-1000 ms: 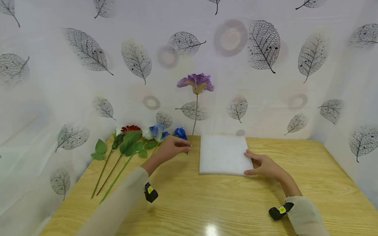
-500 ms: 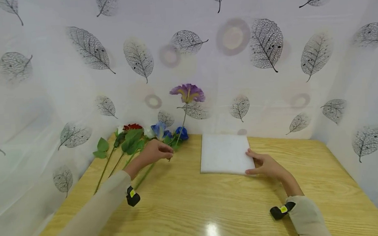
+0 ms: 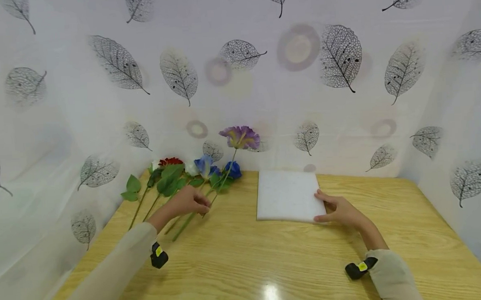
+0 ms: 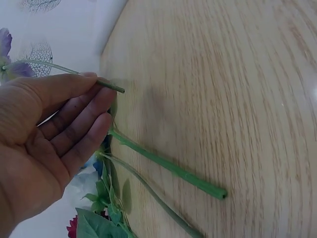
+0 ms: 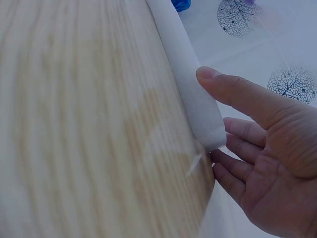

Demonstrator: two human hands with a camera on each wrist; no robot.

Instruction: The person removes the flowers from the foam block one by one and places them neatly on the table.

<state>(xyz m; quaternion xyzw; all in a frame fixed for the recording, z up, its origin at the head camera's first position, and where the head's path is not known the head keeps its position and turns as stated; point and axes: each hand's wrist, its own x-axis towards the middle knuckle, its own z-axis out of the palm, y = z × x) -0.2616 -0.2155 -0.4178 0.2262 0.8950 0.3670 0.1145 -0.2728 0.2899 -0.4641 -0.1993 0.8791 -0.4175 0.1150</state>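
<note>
A purple artificial flower (image 3: 241, 137) leans up and right from my left hand (image 3: 188, 202), which pinches its thin stem (image 4: 113, 87) near the cut lower end. The stem's end sticks out past the thumb in the left wrist view, above the table. Over at the right, my right hand (image 3: 339, 212) holds a white foam board (image 3: 288, 195) lying flat. Its thumb touches the front edge near the corner, with the other fingers against the right side. The undersides of the board are hidden.
Several artificial flowers lie at the table's back left: a red one (image 3: 170, 161), a white one (image 3: 191, 169), a light blue one (image 3: 203, 165) and a dark blue one (image 3: 232, 169). A leaf-patterned curtain (image 3: 261, 76) hangs behind the wooden table (image 3: 238, 263).
My left hand has moved left and nearer, carrying the purple flower, whose head has come lower. The right hand stays at the foam board.
</note>
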